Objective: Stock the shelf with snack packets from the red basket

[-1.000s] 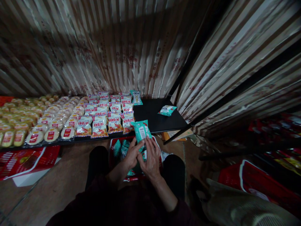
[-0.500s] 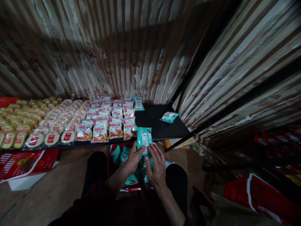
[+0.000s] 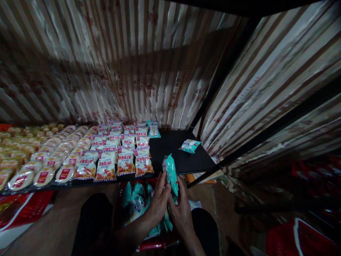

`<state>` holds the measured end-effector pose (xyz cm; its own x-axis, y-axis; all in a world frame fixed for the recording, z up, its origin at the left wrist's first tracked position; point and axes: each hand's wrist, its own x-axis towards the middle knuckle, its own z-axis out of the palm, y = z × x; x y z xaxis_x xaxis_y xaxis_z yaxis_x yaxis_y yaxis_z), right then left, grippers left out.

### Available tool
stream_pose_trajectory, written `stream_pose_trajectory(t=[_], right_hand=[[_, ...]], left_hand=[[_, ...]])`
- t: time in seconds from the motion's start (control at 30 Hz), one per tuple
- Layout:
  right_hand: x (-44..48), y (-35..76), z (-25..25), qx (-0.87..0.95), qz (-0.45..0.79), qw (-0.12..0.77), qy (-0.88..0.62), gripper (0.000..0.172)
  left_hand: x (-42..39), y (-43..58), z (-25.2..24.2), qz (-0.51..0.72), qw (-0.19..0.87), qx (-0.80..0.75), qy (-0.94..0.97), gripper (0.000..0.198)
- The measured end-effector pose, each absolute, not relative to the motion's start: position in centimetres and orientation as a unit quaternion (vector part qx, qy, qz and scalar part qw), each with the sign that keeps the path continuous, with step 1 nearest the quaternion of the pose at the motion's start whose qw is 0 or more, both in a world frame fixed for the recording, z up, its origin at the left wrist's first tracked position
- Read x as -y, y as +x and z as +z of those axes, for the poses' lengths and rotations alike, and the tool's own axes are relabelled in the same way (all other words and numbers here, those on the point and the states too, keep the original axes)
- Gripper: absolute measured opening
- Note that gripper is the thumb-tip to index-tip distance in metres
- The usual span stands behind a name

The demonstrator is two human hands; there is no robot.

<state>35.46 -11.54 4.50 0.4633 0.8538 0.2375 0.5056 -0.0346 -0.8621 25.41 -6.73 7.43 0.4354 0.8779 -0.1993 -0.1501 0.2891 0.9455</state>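
Between my two hands is a teal snack packet (image 3: 171,173), turned partly edge-on above the basket. My left hand (image 3: 159,196) grips its left side, with fingers and thumb closed on it. On the other side, my right hand (image 3: 182,209) closes round the packet's lower right part. Below, a red basket (image 3: 153,245) between my knees contains several more teal packets (image 3: 137,203), partly covered by my forearms. One teal packet (image 3: 153,129) lies at the back of the black shelf (image 3: 166,144), and another teal packet (image 3: 189,145) rests at its right.
White and orange snack packets (image 3: 107,164) fill rows on the shelf's middle. Round wrapped cakes (image 3: 44,176) and yellow wrapped cakes (image 3: 16,153) extend left. A black shelf post (image 3: 213,89) rises at the right. Another red basket (image 3: 282,236) is at lower right.
The teal packet has turned in my hands from showing its flat printed back to partly edge-on. My right hand now wraps its side. The camera view has shifted, with the shelf lower in the picture.
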Motion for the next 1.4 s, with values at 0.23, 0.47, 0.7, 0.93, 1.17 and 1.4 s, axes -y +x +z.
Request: stream_pose_trajectory(t=[0.23,0.47,0.7,0.93,1.17,1.4], right_hand=[[9.4,37.8,5.1,0.301,0.268,0.593,-0.697,0.060],[7.4,38.6,6.9,0.186,0.376,0.677,-0.604,0.069],[4.8,39.3,7.5,0.099,0.464,0.691,-0.545,0.085],[2.1,41.2,4.4,0.102,0.418,0.711,-0.556,0.066],[0.4,43.4,2.8,0.163,0.380,0.691,-0.592,0.065],[-2.4,43.9,2.5,0.200,0.351,0.672,-0.620,0.058]], left_hand=[[5.3,25.9,7.4,0.318,0.611,-0.385,0.615,0.056],[2.8,26.7,5.9,0.370,0.576,-0.359,0.635,0.055],[0.2,28.3,5.1,0.431,0.523,-0.410,0.610,0.042],[-1.7,28.5,3.3,0.428,0.510,-0.403,0.627,0.039],[-2.6,29.0,3.5,0.368,0.504,-0.408,0.667,0.051],[-3.5,29.6,3.5,0.320,0.526,-0.408,0.674,0.064]])
